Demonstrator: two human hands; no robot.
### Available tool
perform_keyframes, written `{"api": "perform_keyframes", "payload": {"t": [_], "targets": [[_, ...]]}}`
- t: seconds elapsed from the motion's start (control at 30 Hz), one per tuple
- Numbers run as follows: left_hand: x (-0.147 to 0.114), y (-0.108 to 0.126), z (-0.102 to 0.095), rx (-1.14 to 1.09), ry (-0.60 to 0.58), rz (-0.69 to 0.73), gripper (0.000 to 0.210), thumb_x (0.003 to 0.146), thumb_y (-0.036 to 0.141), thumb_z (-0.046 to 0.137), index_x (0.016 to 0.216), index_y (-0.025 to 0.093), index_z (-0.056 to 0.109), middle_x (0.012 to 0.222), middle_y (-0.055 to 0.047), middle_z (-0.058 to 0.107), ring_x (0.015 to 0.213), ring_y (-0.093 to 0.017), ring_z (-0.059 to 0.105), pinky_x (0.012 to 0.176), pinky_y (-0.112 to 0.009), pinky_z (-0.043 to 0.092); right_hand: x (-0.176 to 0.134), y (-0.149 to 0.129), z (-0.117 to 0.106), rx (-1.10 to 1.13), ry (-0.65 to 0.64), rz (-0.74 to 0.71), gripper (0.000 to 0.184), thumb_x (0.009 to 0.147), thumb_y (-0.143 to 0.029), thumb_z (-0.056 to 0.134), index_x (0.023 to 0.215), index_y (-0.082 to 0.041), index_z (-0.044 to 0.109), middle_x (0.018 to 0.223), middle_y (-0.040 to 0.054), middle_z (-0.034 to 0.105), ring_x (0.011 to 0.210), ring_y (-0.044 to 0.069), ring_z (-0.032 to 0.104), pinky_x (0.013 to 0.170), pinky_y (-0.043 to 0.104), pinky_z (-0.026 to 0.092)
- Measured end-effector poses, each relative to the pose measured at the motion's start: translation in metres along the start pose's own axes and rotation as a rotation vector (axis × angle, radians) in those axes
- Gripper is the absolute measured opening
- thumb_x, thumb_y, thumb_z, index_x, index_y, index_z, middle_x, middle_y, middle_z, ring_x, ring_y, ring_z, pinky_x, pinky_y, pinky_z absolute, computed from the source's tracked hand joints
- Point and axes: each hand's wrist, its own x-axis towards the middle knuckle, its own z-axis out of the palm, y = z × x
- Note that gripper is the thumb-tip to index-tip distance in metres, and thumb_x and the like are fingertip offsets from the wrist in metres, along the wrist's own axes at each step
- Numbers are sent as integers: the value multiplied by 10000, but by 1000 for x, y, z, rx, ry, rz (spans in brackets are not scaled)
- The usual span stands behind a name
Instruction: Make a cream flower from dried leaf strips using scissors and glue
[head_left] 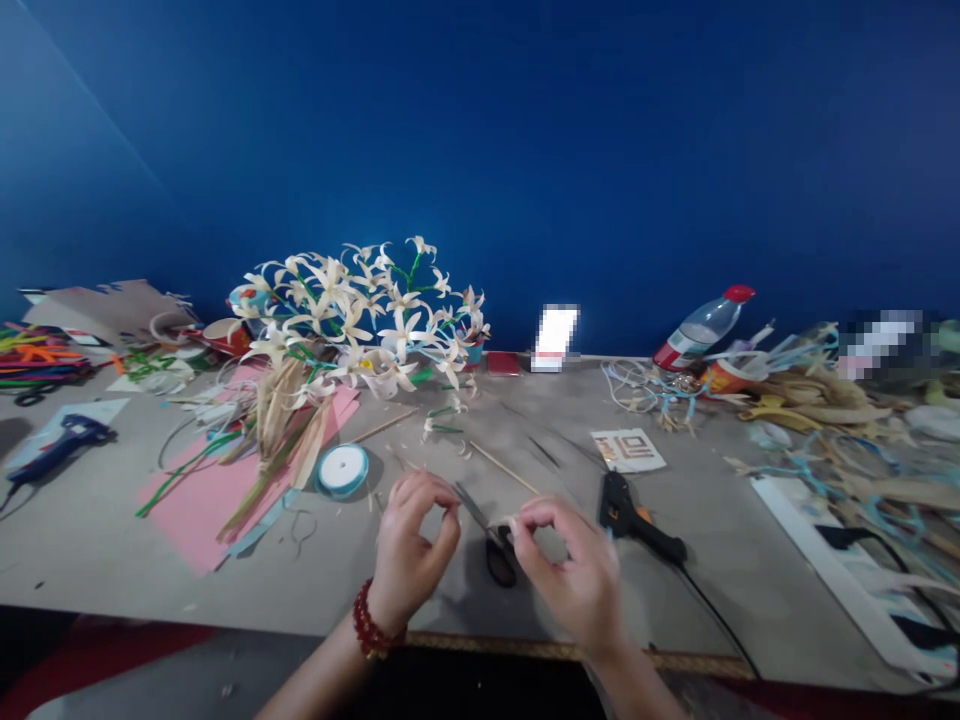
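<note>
My left hand [414, 535], with a red bead bracelet [373, 622] at the wrist, is closed in a pinch of thumb and forefinger. My right hand [574, 575] pinches the same way, and a tiny pale bit shows at its fingertips. What either hand holds is too small to make out. Black-handled scissors [501, 562] lie on the table between the hands, blades toward the left hand. A thin wooden stick [502, 468] rests just beyond them. Left of my left hand is a spool of white ribbon [343, 469]; right of my right hand lies a black glue gun [637, 520].
White husk-like flowers [360, 300] on green stems stand at the back, with dried husks [281, 425] and pink paper [199, 515] in front. A blue glue gun [64, 447] lies far left. At right are a tilted bottle [705, 325], a white square [628, 450] and a power strip [832, 570].
</note>
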Motion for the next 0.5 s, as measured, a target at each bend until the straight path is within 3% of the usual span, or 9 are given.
{"api": "perform_keyframes", "payload": {"t": [0.1, 0.2, 0.37, 0.5], "targets": [[4, 9, -1, -88, -103, -14, 98, 863, 149, 572, 904, 215, 632, 872, -54, 697, 874, -229, 639, 915, -414, 450, 0, 0, 0, 6, -21, 3, 132, 885, -148, 589, 778, -226, 581, 745, 3, 654, 706, 161, 645, 696, 267, 513], [8, 17, 6, -92, -150, 32, 101, 833, 122, 597, 837, 219, 626, 799, -27, 695, 814, -209, 633, 970, -431, 416, 1, -3, 3, 19, -21, -24, 136, 879, -132, 588, 780, -225, 583, 736, 4, 653, 681, 157, 636, 671, 264, 518], [5, 12, 14, 18, -96, 98, 139, 806, 93, 586, 765, 224, 566, 743, -9, 654, 781, -200, 612, 1007, -455, 395, 1, -6, 3, 4, 46, -76, 143, 871, -111, 596, 793, -231, 588, 725, 11, 661, 678, 167, 647, 666, 276, 532], [3, 4, 8, 129, 27, 108, 151, 806, 82, 563, 797, 233, 573, 750, -10, 646, 776, -210, 607, 1021, -476, 378, -1, 1, -1, -14, 139, -68, 133, 868, -110, 604, 825, -236, 598, 755, 17, 673, 707, 177, 666, 691, 292, 542]]}}
